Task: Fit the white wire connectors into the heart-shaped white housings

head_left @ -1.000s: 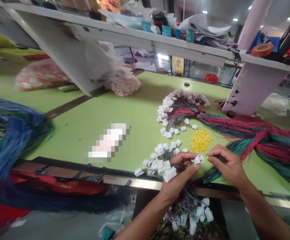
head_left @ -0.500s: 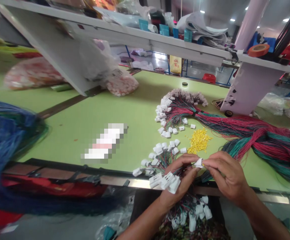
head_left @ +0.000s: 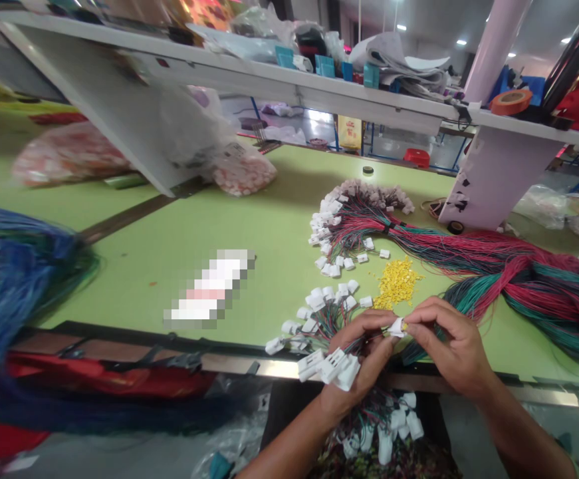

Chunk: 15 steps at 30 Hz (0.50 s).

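My left hand (head_left: 361, 356) grips a harness of thin red and green wires ending in white plastic connectors (head_left: 326, 366), and its fingertips hold one white connector (head_left: 395, 326). My right hand (head_left: 443, 339) pinches at that connector's end, where a tiny yellow piece shows. A pile of small yellow terminals (head_left: 395, 283) lies on the green table just beyond my hands. More connectors of the harness hang below the table edge (head_left: 393, 426).
A long red-and-green wire bundle (head_left: 518, 273) with white connectors fans across the table at right. A blue-green wire bundle (head_left: 20, 279) lies blurred at left. A blurred white patch (head_left: 209, 289) and plastic bags (head_left: 242, 169) lie on the table. A white shelf (head_left: 289, 83) spans above.
My right hand has closed in on the white connector, and both hands have shifted slightly. The connectors in my left hand now sit lower and more to the left.
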Tool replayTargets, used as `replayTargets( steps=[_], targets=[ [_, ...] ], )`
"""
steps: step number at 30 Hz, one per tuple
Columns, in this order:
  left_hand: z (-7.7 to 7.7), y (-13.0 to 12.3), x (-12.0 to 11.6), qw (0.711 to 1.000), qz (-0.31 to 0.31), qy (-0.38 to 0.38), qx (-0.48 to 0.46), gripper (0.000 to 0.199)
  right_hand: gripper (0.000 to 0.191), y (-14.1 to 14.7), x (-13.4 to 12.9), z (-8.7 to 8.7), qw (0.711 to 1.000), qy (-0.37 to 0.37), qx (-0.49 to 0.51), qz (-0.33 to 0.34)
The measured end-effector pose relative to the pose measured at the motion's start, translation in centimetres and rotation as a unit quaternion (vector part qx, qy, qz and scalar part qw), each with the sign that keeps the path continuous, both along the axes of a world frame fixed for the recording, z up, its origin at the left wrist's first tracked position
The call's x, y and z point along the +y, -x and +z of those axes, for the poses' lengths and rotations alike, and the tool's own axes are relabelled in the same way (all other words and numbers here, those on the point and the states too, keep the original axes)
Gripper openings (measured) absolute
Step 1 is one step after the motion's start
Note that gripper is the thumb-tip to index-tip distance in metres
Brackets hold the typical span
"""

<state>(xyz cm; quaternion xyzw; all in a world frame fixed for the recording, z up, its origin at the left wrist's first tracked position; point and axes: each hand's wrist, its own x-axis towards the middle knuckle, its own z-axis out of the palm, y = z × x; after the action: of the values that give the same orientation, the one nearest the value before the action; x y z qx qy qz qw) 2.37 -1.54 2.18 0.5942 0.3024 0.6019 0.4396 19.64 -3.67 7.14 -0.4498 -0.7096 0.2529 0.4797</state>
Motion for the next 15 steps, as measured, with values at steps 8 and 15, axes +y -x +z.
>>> replayTargets(
  steps=[8, 15],
  targets=[
    [-0.8, 0.0, 0.2, 0.999, 0.007, -0.032, 0.012, 0.020, 0.015, -0.2, 0.6, -1.0, 0.973, 0.170, 0.153, 0.040],
    [0.2, 0.2, 0.2, 0.999, -0.029, 0.031, 0.031, 0.013, 0.014, -0.3, 0.5, -1.0, 0.983, 0.132, 0.108, 0.064]
  ],
)
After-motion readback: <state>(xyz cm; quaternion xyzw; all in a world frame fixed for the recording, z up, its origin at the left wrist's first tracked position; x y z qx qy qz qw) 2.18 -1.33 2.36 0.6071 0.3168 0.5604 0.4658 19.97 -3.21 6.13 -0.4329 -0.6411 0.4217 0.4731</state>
